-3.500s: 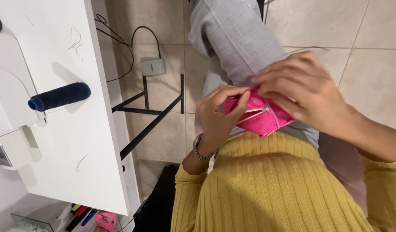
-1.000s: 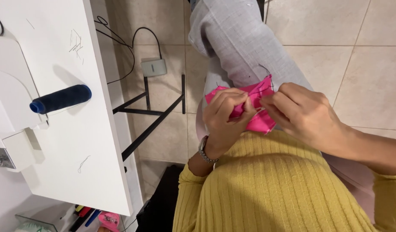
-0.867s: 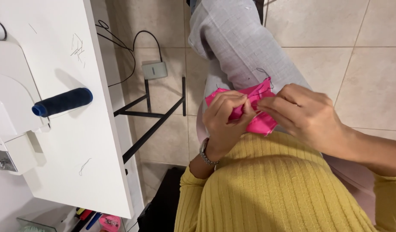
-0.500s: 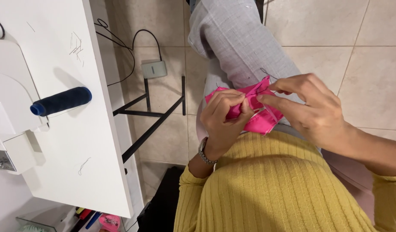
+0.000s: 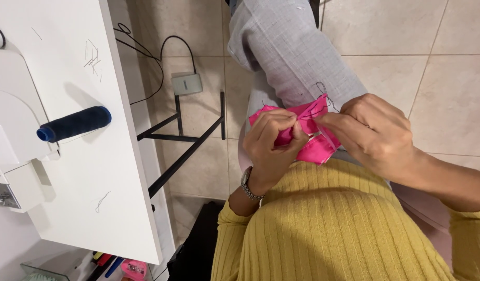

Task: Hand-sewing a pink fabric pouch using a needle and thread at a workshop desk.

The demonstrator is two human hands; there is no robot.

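Picking at a seam of the pink cloth (image 5: 313, 148), held over the lap.

The cloth is pinched in the curled left hand (image 5: 273, 145), fingers shut on a fold; the right hand (image 5: 372, 132) is closed at the cloth's edge, fingertips nipped on a loose thread (image 5: 323, 91), it seems. Judged mid-step: the next pull calls for a firm left grip and a fine pinch. Against half a second ago, the right hand is seen lower and flatter; the blue spool (image 5: 76, 124) is unmoved on the table (image 5: 120, 208).

Ribbed yellow sweater (image 5: 333, 229), grey trousers (image 5: 292, 47), metal wristwatch (image 5: 247, 186)
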